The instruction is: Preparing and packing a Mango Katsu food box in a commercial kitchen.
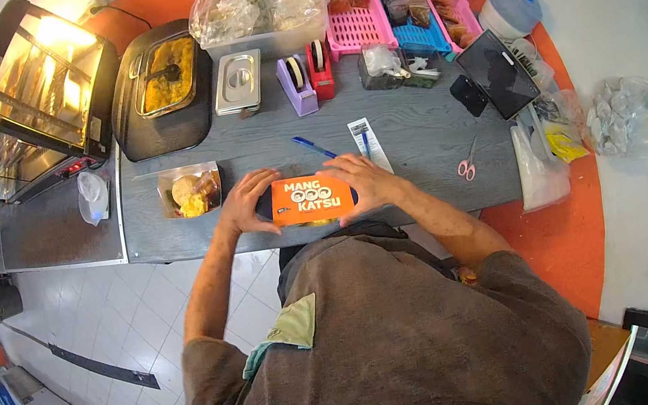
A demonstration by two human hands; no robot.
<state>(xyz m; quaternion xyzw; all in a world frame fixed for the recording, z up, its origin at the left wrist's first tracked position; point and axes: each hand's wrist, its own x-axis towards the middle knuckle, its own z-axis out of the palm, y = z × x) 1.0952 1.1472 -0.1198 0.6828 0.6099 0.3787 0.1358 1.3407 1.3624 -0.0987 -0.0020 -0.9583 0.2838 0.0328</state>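
Both hands hold an orange printed food box (311,199) near the front edge of the table, one at each side. My left hand (249,205) has its fingers along the box's left side, thumb near the front corner. My right hand (366,186) grips the right side in the same way. A little yellow shows under the box's front edge; what it is, I cannot tell. To the left, an open paper food box (190,190) holds a round bun-like or rice piece, yellow food and brown pieces. Behind the held box lie a blue pen (314,147) and a printed paper slip (369,144) with another pen on it.
Pink-handled scissors (467,169) lie at right, near a tablet (497,73) on a stand. Farther back are purple (300,95) and red (321,79) tape dispensers, a lidded steel pan (238,82), a glass dish of yellow food (168,84) and a lit food warmer (36,89).
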